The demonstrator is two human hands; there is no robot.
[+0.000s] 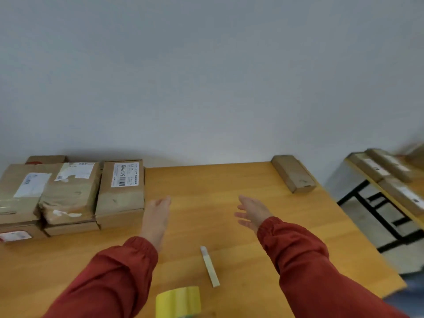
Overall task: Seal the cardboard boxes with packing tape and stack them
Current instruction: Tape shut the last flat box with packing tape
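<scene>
Both hands free above the desk, boxes at either end

The left hand (158,214) and right hand (252,212) hover with fingers loosely spread, holding nothing, over the desk (229,180). The stacked boxes (68,193) sit at its far left, wrinkled and partly taped. A lone box (293,174) lies at the far right corner. They look light, with stiff edges and soft panels, so a two-sided hold along the long edges seems safest. The yellow tape roll (179,301) stands near the front edge. A pale cutter (210,266) lies between the arms and could obstruct a box dragged back. A side table (354,160) carries more boxes.
</scene>
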